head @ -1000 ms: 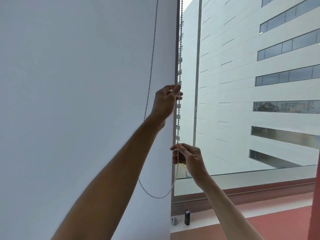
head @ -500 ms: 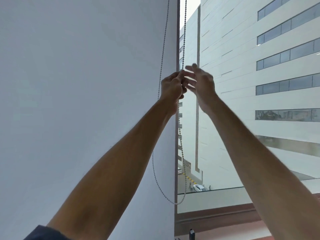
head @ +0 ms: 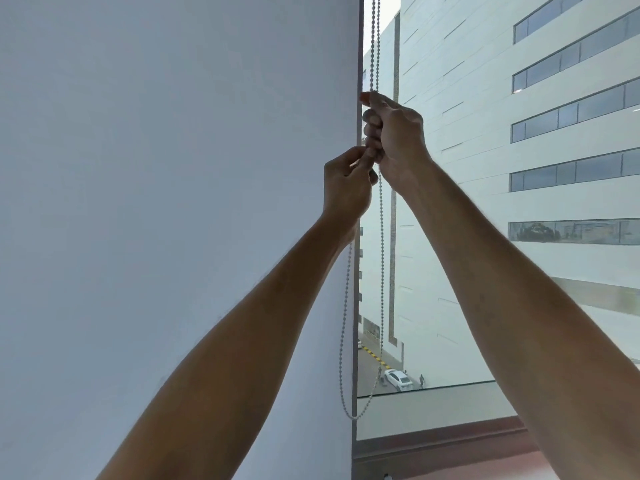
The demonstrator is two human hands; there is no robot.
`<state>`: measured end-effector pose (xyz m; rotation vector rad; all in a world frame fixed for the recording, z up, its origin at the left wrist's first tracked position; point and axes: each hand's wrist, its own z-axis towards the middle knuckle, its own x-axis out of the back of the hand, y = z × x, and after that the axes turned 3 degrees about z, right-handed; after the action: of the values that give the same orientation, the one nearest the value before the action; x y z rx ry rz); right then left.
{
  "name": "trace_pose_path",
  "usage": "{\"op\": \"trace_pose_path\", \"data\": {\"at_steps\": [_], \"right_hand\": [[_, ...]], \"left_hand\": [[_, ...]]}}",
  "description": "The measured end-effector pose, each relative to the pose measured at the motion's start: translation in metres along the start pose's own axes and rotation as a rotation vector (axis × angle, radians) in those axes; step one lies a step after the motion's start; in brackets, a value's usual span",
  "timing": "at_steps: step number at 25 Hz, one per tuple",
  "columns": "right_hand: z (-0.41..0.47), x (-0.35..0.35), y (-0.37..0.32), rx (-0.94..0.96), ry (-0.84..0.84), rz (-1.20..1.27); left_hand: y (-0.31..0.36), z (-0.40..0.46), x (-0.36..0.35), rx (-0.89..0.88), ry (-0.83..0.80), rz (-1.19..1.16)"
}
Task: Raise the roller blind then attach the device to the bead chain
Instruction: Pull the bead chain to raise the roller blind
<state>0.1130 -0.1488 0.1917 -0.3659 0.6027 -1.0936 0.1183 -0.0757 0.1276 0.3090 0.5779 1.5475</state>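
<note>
Beside the window both hands [head: 398, 133] grip the bead chain [head: 381, 237]

Upper-floor room, prob office or similar commercial bldg; exact type can't tell. Evidence: tall glazed window [head: 450, 237] w/ dark frame, pale roller blind [head: 173, 168] covering left side, bead chain [head: 381, 271] hanging at blind edge. Outside: large pale-clad block [head: 519, 98] w/ long strip windows, several storeys. Far below: street, white car [head: 398, 378], small pedestrian figures. Reddish sill [head: 450, 448] along window bottom.
</note>
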Motion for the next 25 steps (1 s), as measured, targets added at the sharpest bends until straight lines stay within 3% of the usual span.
{"op": "trace_pose_path", "data": {"at_steps": [9, 25], "right_hand": [[-0.024, 0.013, 0.037, 0.000, 0.001, -0.018], [-0.172, 0.084, 0.166, -0.106, 0.150, -0.243]], "left_hand": [[-0.035, -0.031, 0.012, 0.030, -0.035, -0.056], [-0.153, -0.196, 0.032, 0.315, -0.061, -0.014]]}}
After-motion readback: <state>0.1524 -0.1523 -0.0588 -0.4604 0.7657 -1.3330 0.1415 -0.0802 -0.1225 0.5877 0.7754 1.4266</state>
